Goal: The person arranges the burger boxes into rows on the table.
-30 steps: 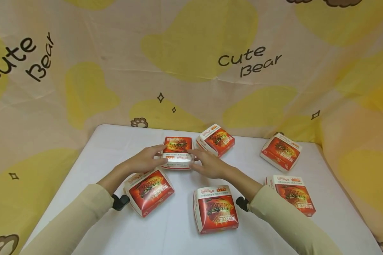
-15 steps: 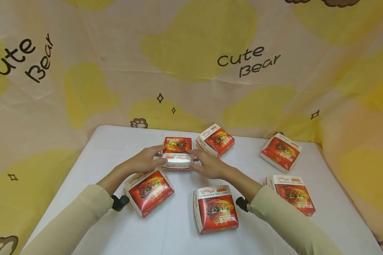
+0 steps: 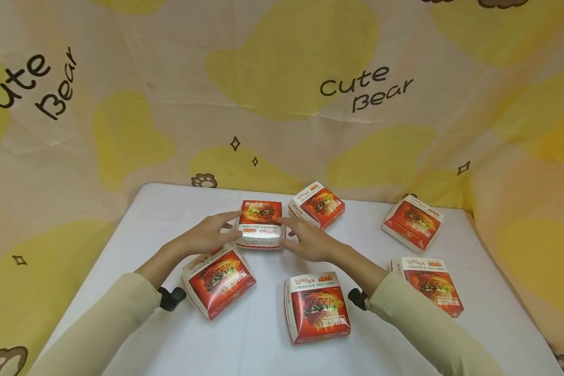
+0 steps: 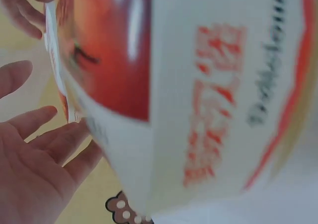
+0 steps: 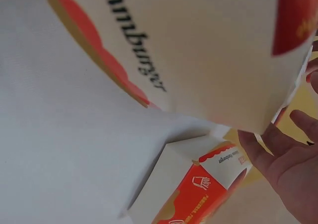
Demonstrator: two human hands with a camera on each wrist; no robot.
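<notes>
Item one: a squarish red-and-white burger box, apparently of glossy printed card [image 3: 261, 225]. We find it near the back of the white-covered table [image 3: 169, 209], apparently resting flat, with its picture panel away from the person and its white band towards them. It shows no marked long axis; its side edges run roughly fore and aft.

Item two: a bare left hand [image 3: 207, 235], at that box's left edge. Fingers spread and lightly bent, thumb apart, curled round nothing.

Item three: a bare right hand [image 3: 312, 241], at the opposite edge, fingertips overlapping it in the head view. Likewise spread, grasping nothing that we can see. Whether either hand's tips touch the card, we cannot tell.

Governing relation: the box lies directly between the two sets of fingertips, right of the left and left of the right; we judge neither hand clearly nearer.

Items four to eight, similarly printed: an angled front-left box [image 3: 222, 282], just beside the left wrist; a front-centre box [image 3: 319, 310]; a back box [image 3: 317, 205], beyond the right fingers; a far-right box [image 3: 413, 222]; a near-right box [image 3: 434, 287], partly hidden by the right sleeve [image 3: 418, 313].
</notes>
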